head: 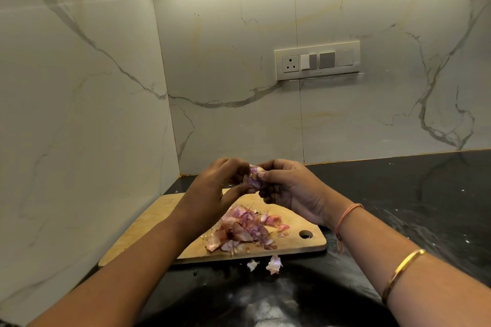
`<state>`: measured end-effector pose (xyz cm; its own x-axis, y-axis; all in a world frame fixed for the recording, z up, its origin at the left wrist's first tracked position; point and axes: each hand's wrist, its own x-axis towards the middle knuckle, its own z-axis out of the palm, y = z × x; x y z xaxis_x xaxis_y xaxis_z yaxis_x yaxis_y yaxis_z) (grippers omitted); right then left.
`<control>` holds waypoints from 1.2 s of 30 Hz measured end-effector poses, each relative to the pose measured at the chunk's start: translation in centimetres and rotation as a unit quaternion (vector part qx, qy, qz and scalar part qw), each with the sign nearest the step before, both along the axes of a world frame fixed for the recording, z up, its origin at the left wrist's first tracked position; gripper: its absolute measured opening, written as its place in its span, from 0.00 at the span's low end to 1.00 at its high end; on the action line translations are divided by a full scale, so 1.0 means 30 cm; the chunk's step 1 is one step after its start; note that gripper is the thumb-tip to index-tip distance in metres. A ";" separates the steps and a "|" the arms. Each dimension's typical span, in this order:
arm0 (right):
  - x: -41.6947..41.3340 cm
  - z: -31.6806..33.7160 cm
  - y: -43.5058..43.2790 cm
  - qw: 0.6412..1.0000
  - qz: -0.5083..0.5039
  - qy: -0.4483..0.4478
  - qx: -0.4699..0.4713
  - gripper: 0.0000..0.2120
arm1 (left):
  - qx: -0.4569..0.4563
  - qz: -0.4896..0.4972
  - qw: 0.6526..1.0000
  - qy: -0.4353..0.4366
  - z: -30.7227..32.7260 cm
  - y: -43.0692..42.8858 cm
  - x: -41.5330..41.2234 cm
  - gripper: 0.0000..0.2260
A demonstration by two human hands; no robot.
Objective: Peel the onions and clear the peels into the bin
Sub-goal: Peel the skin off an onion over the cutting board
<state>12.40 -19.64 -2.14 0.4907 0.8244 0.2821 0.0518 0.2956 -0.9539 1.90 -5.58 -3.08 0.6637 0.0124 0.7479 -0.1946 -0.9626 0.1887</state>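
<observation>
Left hand (212, 184), right hand (291, 187), fingers (266, 174) pinching onion (253, 178)

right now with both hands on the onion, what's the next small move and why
Probably tear the loose skin off the small purple onion, pinched between left hand and right hand, and drop it onto the papery pink peel pile below.

Home kitchen: marble backsplash (239, 61), dark countertop (411, 194), chopping board (148, 220)
</observation>
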 end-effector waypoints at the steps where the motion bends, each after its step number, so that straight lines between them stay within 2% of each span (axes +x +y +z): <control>1: 0.000 0.001 0.000 1.000 0.002 0.006 0.003 0.04 | 0.003 0.006 1.000 0.000 -0.001 0.000 0.001 0.09; 3: 0.002 0.002 -0.001 1.000 0.004 0.012 0.008 0.04 | -0.002 0.007 1.000 -0.008 0.000 -0.003 0.002 0.07; 7: 0.001 0.002 -0.004 1.000 0.008 0.014 0.008 0.05 | -0.011 -0.008 1.000 -0.009 0.005 -0.015 -0.004 0.15; 13: -0.001 0.003 -0.001 1.000 0.002 0.014 0.012 0.06 | 0.012 0.021 1.000 -0.017 -0.004 -0.011 0.004 0.07; 15: -0.001 0.001 0.004 1.000 -0.011 0.000 0.015 0.06 | -0.014 0.017 1.000 -0.019 -0.003 -0.012 0.011 0.07; 18: 0.004 -0.010 0.011 0.999 -0.037 -0.029 0.013 0.10 | -0.106 -0.001 0.994 -0.028 -0.003 -0.022 0.014 0.09; 20: 0.003 -0.016 0.013 0.998 -0.046 -0.045 0.009 0.13 | -0.166 -0.004 0.986 -0.029 -0.001 -0.027 0.011 0.09; 28: -0.010 -0.022 0.019 0.986 -0.111 -0.124 0.008 0.15 | -0.312 -0.029 0.948 -0.044 0.008 -0.040 0.018 0.04; 32: -0.009 -0.022 0.018 0.986 -0.110 -0.127 -0.003 0.15 | -0.328 -0.016 0.944 -0.038 0.004 -0.037 0.022 0.04; 36: -0.006 -0.021 0.016 0.989 -0.097 -0.108 -0.009 0.14 | -0.291 0.012 0.957 -0.011 -0.004 -0.043 0.030 0.03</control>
<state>12.24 -19.15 -2.78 0.5695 0.7270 0.3837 0.3089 0.2433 -0.9194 2.81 -6.86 -3.19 0.6425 0.4461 0.6231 -0.1829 -0.7003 0.6900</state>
